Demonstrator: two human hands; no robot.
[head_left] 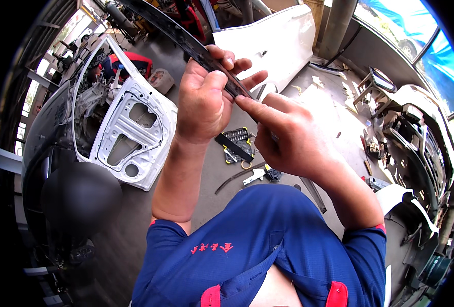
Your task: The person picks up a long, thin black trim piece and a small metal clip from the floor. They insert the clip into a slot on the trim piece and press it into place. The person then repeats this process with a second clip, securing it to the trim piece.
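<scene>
A long narrow black trim strip (pixel 186 43) slants from the upper left down to the middle of the head view. My left hand (pixel 201 100) is closed around it near its lower end, with the thumb on top and fingertips showing past the far side. My right hand (pixel 293 130) has its index finger reaching to the strip's lower end and touching it. The other right fingers are curled, and a small greyish bit shows beneath them. Whatever they hold is mostly hidden.
A stripped white car door (pixel 158 117) stands at left. Another white door (pixel 275 43) lies beyond my hands. On the floor are an open tool case (pixel 232 140) and a door latch (pixel 273 174). Bumpers (pixel 426 138) and a stool (pixel 372 87) line the right. Another person (pixel 140 61) crouches far left.
</scene>
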